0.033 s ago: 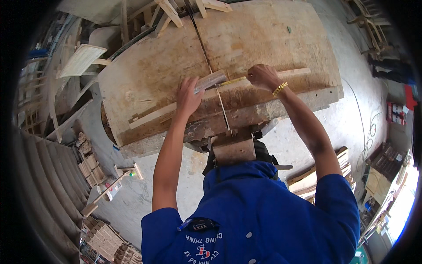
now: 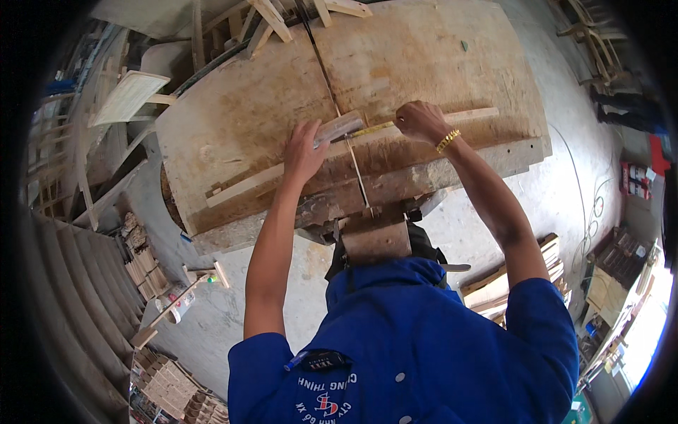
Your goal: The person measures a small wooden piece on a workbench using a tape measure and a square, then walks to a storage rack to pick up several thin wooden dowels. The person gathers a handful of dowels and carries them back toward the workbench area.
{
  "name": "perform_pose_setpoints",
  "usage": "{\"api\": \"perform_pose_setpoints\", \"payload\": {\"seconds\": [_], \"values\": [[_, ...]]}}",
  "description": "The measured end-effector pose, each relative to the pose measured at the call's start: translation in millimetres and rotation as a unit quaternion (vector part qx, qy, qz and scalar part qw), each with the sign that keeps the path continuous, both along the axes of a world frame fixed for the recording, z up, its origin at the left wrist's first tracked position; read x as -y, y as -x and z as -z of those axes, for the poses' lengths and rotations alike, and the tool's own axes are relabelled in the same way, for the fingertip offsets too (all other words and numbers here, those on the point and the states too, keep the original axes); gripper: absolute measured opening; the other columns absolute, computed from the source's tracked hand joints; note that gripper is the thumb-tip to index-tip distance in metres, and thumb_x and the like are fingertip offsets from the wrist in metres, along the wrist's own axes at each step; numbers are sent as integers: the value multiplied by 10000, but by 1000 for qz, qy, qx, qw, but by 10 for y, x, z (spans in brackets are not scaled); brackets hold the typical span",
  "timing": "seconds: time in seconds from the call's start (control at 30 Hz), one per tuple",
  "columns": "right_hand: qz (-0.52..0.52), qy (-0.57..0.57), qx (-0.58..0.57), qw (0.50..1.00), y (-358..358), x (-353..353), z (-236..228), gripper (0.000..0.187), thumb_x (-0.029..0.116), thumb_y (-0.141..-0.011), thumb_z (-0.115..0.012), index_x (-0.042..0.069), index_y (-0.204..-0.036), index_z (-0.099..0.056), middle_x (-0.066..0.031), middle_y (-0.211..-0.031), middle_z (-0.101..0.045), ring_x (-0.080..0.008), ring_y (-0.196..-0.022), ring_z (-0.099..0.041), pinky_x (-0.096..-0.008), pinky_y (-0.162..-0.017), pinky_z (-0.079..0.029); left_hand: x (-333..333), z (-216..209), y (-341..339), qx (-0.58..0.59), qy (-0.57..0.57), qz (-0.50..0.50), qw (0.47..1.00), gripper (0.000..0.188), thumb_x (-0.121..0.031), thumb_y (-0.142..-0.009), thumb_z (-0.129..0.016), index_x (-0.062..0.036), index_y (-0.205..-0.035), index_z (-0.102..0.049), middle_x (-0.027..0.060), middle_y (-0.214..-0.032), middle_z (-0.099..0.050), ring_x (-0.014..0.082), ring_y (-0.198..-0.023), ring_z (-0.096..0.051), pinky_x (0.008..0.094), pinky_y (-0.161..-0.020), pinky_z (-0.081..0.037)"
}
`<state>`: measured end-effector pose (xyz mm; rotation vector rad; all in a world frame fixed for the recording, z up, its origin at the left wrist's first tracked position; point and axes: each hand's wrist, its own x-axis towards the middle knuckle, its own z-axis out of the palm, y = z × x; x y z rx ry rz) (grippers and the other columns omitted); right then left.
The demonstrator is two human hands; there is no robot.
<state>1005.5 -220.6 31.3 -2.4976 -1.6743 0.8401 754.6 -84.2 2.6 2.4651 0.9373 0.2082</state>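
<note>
My left hand (image 2: pixel 305 150) is closed around the near end of a short grey-brown wooden piece (image 2: pixel 343 127), which slants over the slot in the worktable. My right hand (image 2: pixel 421 121), with a gold bracelet at the wrist, is closed with the fingers pinched on a yellow tape measure (image 2: pixel 374 129). Its narrow strip runs from that hand to the wooden piece; any case is hidden. Under both hands a long pale wooden batten (image 2: pixel 247 185) lies along the near side of the plywood worktable (image 2: pixel 247 120).
A dark slot (image 2: pixel 321 63) splits the tabletop. Wooden frame parts (image 2: pixel 272 21) rest at its far edge, and a pale board (image 2: pixel 133 95) leans at the left. Wood stacks (image 2: pixel 166 385) and a white bucket (image 2: pixel 176 309) stand on the floor. A hose (image 2: pixel 590 219) lies at the right.
</note>
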Motion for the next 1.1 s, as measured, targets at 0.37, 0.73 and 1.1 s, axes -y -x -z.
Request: {"api": "perform_pose_setpoints", "payload": {"seconds": [0.37, 0.73, 1.1], "values": [[8, 40, 18, 999, -58, -57, -38, 243, 257, -762, -506, 66, -796, -652, -179, -813, -639, -355, -761, -622, -426, -623, -495, -187, 179, -110, -23, 126, 42, 991, 426, -227, -772, -611, -93, -1171, -539, 97, -1092, -542, 275, -1076, -485, 449, -890, -352], [16, -19, 44, 999, -16, 61, 82, 257, 281, -774, -499, 69, -737, -638, -148, -787, -632, -337, -717, -619, -416, -588, -485, -253, 68, -108, -2, 158, 55, 986, 386, -162, -766, -646, -45, -1125, -562, 121, -1036, -557, 296, -1022, -509, 396, -886, -397], [18, -108, 74, 991, 73, 208, 136, 224, 275, -808, -524, 95, -781, -654, -74, -853, -621, -283, -807, -609, -387, -647, -493, -258, 1, -115, -30, 184, 65, 980, 498, -175, -709, -666, -25, -1165, -533, 134, -1103, -554, 301, -1059, -501, 381, -918, -394]]}}
